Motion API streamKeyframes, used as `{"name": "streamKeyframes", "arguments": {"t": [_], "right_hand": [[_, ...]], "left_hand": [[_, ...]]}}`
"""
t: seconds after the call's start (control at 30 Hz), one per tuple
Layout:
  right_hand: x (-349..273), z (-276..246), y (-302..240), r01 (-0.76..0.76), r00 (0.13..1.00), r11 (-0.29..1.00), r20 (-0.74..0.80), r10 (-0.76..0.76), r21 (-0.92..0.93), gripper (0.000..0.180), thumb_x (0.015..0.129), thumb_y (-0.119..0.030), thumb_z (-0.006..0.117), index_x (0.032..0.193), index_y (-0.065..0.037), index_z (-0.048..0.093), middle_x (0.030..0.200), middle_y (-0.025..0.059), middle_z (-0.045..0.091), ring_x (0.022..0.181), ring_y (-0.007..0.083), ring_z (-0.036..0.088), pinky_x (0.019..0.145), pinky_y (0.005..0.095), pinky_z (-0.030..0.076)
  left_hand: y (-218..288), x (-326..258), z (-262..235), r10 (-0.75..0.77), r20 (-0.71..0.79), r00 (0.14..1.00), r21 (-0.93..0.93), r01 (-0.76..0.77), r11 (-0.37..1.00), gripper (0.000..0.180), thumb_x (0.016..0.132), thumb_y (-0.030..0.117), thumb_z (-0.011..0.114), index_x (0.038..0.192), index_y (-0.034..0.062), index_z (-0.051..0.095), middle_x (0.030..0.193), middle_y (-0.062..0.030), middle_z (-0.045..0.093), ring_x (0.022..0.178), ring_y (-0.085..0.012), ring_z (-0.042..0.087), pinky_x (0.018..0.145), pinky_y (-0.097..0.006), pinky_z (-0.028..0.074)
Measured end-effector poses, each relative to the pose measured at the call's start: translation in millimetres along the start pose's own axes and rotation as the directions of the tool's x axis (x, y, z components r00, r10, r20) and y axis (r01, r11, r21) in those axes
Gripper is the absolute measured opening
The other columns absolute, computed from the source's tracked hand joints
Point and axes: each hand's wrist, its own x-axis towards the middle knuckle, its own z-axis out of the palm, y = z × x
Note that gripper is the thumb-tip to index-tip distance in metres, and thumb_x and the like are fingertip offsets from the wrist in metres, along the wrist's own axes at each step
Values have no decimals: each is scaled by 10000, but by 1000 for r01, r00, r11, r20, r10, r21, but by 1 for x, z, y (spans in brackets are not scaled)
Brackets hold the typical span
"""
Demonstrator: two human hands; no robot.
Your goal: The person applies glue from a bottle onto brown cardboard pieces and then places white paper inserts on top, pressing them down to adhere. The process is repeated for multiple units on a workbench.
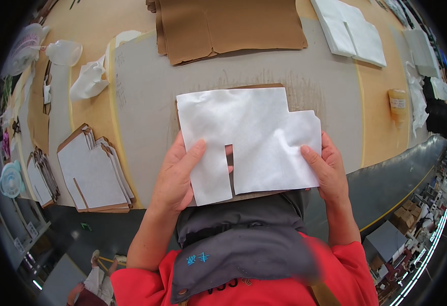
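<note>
Holding white slotted sheet over near edge of table, with brown piece showing behind. Gripping narrowly at left edge with left hand, with thumb on top; same at right edge with right hand. Cannot confirm a hold on brown piece. Noted brown stack at far side, white stack far right, white-and-brown pieces near left.

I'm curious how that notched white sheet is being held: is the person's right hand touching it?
Touching. The head view shows the right hand's thumb lying on the face of the white sheet, near its right edge.
</note>
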Motion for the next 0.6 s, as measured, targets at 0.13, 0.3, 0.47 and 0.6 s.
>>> {"name": "streamKeyframes", "arguments": {"t": [0.13, 0.3, 0.47, 0.6], "right_hand": [[-1, 0, -1, 12, 1000, 1000, -11, -12, 0, 422, 1009, -147, 628, 1375, 6, 482, 1057, 58, 672, 675, 51, 639, 439, 217, 497], [-1, -1, -7, -38, 999, 999, 19, 38, -6, 436, 1001, -132, 627, 1388, 2, 478, 1091, 59, 675, 704, 52, 647, 457, 220, 509], [-1, -4, -11, -48, 998, 998, 40, 49, -26, 445, 997, -146, 632, 1388, 4, 482, 1099, 65, 681, 688, 59, 652, 447, 223, 504], [0, -3, -12, -32, 999, 998, 19, 33, -46, 446, 997, -160, 633, 1385, 5, 490, 1084, 68, 689, 653, 59, 650, 419, 223, 486]], "left_hand": [[-1, 0, 2, 18, -25, 1000, -29, -19, 999, 433, 1057, 104, 512, 1469, 26, 405, 1309, -148, 608, 1076, -241, 693, 852, -464, 646], [3, 0, 0, 0, -20, 1000, -10, 0, 1000, 444, 1048, 111, 537, 1460, 5, 409, 1319, -154, 607, 1112, -251, 684, 868, -466, 637], [6, -2, -2, -22, -24, 999, 107, 24, 994, 474, 1045, 116, 564, 1481, 20, 405, 1349, -120, 598, 1157, -193, 648, 897, -350, 588], [10, -9, -6, -52, -38, 998, 156, 57, 986, 507, 1032, 102, 576, 1496, 14, 391, 1346, -106, 607, 1156, -161, 638, 949, -330, 550]]}}
